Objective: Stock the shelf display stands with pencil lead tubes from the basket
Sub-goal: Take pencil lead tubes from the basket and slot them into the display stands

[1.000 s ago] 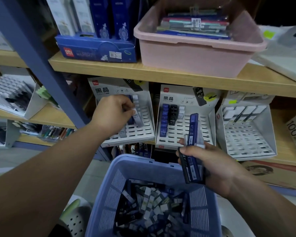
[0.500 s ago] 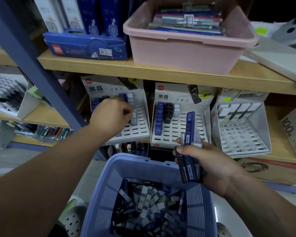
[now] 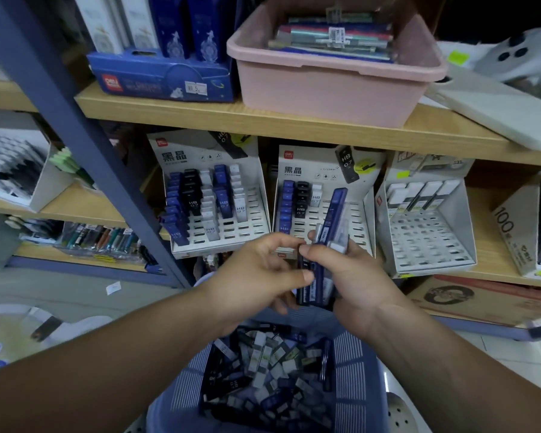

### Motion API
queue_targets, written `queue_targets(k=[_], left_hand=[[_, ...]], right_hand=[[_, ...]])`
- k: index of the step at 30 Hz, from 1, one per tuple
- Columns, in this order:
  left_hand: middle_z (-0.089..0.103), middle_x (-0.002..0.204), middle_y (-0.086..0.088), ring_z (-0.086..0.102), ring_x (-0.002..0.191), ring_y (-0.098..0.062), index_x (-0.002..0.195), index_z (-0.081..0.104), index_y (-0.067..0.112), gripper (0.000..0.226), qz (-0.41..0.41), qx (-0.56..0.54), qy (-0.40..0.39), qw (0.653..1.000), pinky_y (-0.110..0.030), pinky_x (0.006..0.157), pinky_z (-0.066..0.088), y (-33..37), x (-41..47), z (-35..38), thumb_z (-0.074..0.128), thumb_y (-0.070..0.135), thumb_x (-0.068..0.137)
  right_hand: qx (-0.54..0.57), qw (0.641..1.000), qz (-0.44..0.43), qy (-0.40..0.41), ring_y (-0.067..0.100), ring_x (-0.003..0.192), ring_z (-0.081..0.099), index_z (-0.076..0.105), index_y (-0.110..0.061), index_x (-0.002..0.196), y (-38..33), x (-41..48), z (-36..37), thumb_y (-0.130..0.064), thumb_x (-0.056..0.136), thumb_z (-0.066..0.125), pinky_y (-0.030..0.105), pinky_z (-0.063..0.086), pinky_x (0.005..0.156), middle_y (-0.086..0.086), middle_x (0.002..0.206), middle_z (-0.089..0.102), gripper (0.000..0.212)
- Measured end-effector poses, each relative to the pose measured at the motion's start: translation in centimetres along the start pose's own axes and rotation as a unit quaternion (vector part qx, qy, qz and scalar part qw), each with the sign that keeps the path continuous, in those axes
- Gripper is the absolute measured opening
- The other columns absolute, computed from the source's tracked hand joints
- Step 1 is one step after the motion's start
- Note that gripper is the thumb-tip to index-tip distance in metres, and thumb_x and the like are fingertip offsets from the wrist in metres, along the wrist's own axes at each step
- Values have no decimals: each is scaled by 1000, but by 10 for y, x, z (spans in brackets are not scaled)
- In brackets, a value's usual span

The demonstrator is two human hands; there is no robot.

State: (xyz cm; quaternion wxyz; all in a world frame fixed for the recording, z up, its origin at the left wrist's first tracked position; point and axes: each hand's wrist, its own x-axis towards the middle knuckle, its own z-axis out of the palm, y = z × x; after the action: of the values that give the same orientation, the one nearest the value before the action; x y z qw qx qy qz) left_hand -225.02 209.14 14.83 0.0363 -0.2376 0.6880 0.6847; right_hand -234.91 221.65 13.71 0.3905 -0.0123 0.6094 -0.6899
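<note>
Wooden shelving fills the view ahead of you: a pink tub (image 3: 325, 89) and a blue carton (image 3: 163, 79) stand on the upper shelf (image 3: 294, 132). Along the front edge of the lower shelf (image 3: 491, 245), three white display stands sit side by side. The left stand (image 3: 250, 226) has blue, black and white tubes across most of its columns. The middle stand (image 3: 353, 220) has only its three left columns partly filled. The right stand (image 3: 431, 232) carries a row of white-and-black packs at the back.

Below your hands is the blue basket (image 3: 353, 370), its bottom covered with loose pencil lead tubes (image 3: 263, 364) lying every which way.

Your right hand (image 3: 359, 282) grips a bundle of tubes (image 3: 320, 276) upright in front of the middle stand, with the thumb across the front and the fingers curled round the back. One long blue tube (image 3: 336, 210) pokes up above the rest. Your left hand (image 3: 253, 273) is up against the bundle from the left. Its thumb presses on the left edge and its forefinger curls over the top — pinching at one dark tube. Whether that tube is free of the bundle, you cannot tell. Both hands hang just above the basket's far rim.
</note>
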Motion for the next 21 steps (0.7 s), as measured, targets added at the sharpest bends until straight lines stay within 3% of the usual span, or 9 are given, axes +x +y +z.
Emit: queue_targets(k=[3,6,10,13,17,19,21], left_hand=[[65,67,1,65,63,-17,128,60,29,48,-1,4,11,1000,-39,71,61,-8,-3,2,74,8,87],[64,66,4,65,65,-10,123,62,28,45,-1,-8,16,1000,-36,68,60,-8,-4,-1,71,2,88],[74,80,-3,69,73,-17,120,64,22,40,-1,-58,4,998,-38,70,60,-2,-2,-4,69,-2,88],[73,76,-1,66,65,-14,119,63,21,40,25,-59,21,998,-36,65,59,3,2,-5,71,-2,87],[66,74,-2,65,59,-16,115,64,29,44,74,25,83,993,-34,61,60,5,15,-1,75,0,84],[67,76,-1,67,61,-20,123,64,28,49,82,33,71,994,-35,65,61,5,20,4,77,3,84],[69,79,-1,68,64,-23,131,62,25,51,84,20,52,995,-38,69,62,5,23,12,75,6,86]], right_hand=[[-1,1000,1,7,31,101,72,72,-14,105,8,-1,3,-3,84,73,51,59,86,10,101,77,24],[1,1000,10,13,31,99,73,71,-13,109,11,-3,2,-5,82,76,53,60,84,11,101,77,29],[18,999,16,21,36,92,74,71,-11,104,7,-2,-4,-2,83,75,54,60,80,16,98,77,23],[19,1000,6,20,32,84,73,71,-12,105,7,0,-8,-4,83,76,45,60,74,12,94,77,24],[18,1000,-16,9,22,77,65,70,-12,105,7,1,-19,-5,83,76,36,52,67,8,86,72,24],[2,1000,-28,1,25,83,66,71,-9,110,7,4,-25,-7,83,77,38,54,72,7,89,73,28],[-12,999,-33,-6,27,98,71,70,-13,116,5,5,-30,-13,80,81,46,55,90,7,103,76,38]])
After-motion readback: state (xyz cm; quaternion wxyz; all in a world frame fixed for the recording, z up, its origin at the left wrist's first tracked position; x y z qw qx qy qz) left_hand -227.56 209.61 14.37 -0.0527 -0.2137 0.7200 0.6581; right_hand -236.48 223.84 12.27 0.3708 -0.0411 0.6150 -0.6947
